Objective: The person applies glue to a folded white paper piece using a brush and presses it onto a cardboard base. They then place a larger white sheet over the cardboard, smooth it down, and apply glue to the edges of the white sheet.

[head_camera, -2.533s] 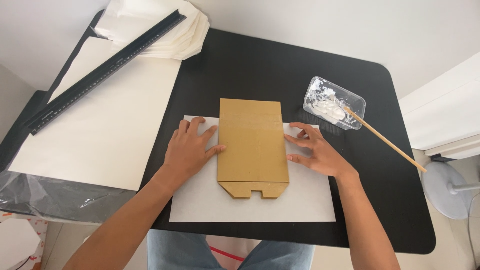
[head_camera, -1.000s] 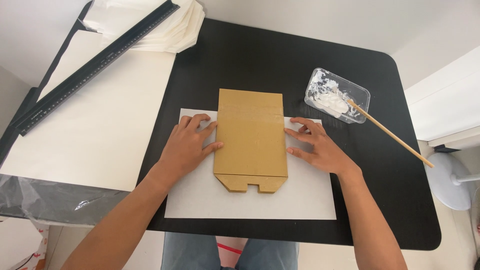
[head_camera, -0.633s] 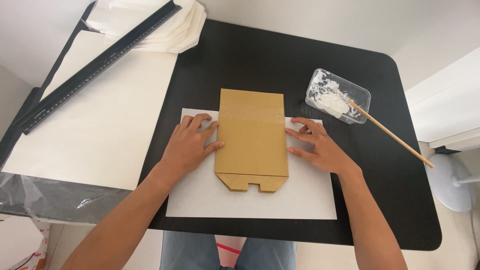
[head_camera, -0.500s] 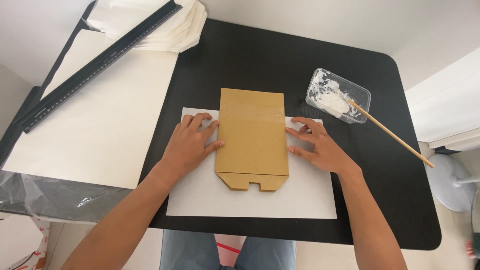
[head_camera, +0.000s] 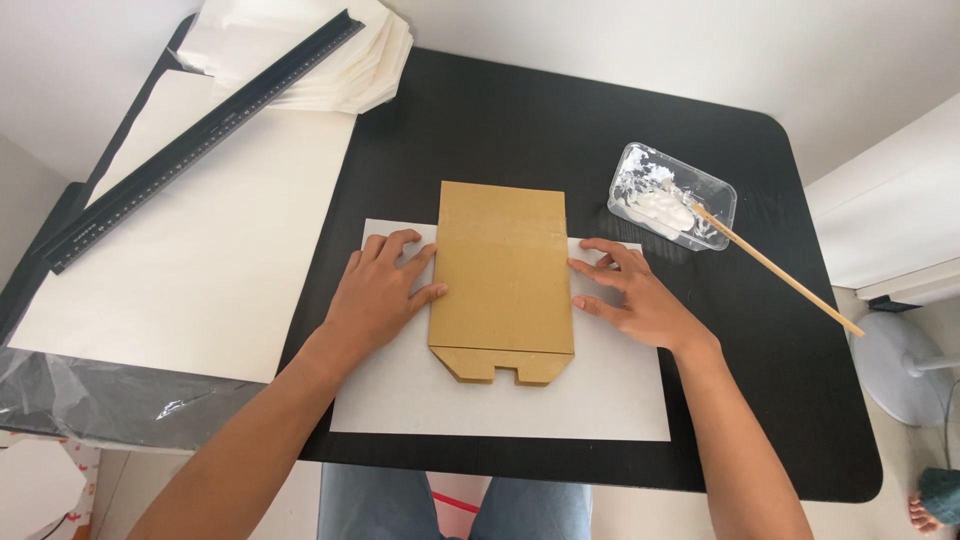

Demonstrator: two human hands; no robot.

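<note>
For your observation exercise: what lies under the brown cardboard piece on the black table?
A white paper sheet lies under the brown cardboard piece, showing left, right and below. Whatever sits between them is covered.

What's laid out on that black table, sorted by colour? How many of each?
Brown: 2, the card and the stick
White: 3, the sheet under the card, the big sheet, the paper stack
Black: 1, the ruler
Clear: 1, the tray of white paste
Total: 7
</note>
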